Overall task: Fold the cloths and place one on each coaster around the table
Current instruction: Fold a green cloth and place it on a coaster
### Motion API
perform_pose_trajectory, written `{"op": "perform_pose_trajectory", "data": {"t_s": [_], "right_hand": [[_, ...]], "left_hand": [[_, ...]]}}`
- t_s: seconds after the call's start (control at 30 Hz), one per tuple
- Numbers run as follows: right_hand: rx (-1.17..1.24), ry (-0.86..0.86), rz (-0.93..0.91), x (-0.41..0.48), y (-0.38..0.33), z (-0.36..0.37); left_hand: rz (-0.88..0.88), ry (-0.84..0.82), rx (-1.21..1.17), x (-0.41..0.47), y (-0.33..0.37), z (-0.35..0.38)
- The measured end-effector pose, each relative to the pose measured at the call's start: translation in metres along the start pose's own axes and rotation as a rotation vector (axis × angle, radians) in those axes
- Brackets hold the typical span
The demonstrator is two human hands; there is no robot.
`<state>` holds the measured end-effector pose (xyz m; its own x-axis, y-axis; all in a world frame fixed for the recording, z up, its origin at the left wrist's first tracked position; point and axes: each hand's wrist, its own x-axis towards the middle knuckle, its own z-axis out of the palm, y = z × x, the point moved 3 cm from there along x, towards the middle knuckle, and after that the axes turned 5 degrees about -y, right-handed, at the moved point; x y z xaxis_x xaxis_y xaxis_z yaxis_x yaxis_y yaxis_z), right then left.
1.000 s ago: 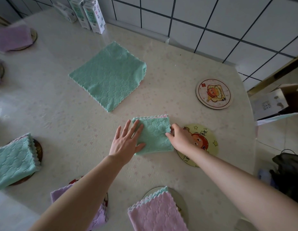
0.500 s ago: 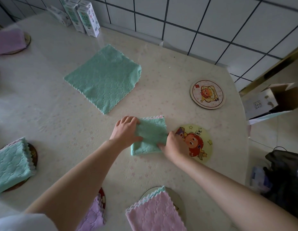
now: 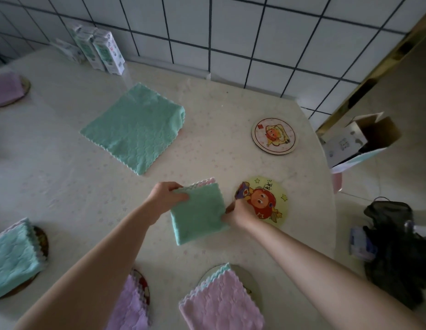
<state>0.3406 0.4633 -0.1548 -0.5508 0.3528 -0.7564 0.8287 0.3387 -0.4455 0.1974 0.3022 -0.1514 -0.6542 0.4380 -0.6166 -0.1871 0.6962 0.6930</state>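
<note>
A small folded green cloth (image 3: 198,211) with a pink underside lies in the middle of the table. My left hand (image 3: 165,197) grips its far left corner and my right hand (image 3: 238,214) pinches its right edge. Just right of it sits a bare yellow cartoon coaster (image 3: 266,198). A second bare coaster (image 3: 273,135) lies farther back. A larger green cloth (image 3: 135,127), folded only once, lies spread at the back.
Folded cloths rest on coasters: green (image 3: 14,256) at left, purple (image 3: 131,306) and pink (image 3: 221,298) near me, purple (image 3: 6,88) far left. Cartons (image 3: 104,52) stand by the tiled wall. An open box (image 3: 359,139) and a dark bag (image 3: 397,253) sit beyond the table's right edge.
My left hand went from lying flat on the small green cloth to gripping its corner. My right hand slid down its right edge, and the cloth's left side has lifted slightly.
</note>
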Motion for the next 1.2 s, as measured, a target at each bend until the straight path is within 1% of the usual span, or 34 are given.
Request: {"op": "perform_pose_trajectory", "data": {"t_s": [0.13,0.27,0.37,0.47,0.53,0.67,0.83,1.03,1.2], "right_hand": [[0.216,-0.030,-0.085,-0.018,0.012,-0.014],[0.444,-0.124,-0.179,-0.024,0.030,-0.032],[0.639,-0.143,-0.247,-0.017,0.045,-0.049],[0.706,-0.121,-0.266,-0.009,0.060,-0.071],[0.720,-0.139,-0.287,-0.006,0.071,-0.087],[0.647,-0.168,-0.334,-0.001,0.097,-0.120],[0.571,-0.148,-0.307,0.006,0.131,-0.148],[0.512,-0.151,-0.308,0.013,0.140,-0.166],[0.474,-0.153,-0.291,0.020,0.132,-0.161]], "left_hand": [[0.039,-0.077,-0.223,-0.021,0.006,0.000],[0.068,-0.115,-0.381,-0.043,0.024,0.015],[0.049,-0.075,-0.498,-0.057,0.035,0.032],[0.025,0.040,-0.561,-0.066,0.042,0.058],[0.011,0.127,-0.589,-0.070,0.043,0.080],[-0.025,0.278,-0.621,-0.074,0.047,0.126],[-0.055,0.315,-0.563,-0.078,0.058,0.170],[-0.039,0.402,-0.486,-0.072,0.073,0.180],[-0.032,0.477,-0.379,-0.059,0.065,0.173]]}}
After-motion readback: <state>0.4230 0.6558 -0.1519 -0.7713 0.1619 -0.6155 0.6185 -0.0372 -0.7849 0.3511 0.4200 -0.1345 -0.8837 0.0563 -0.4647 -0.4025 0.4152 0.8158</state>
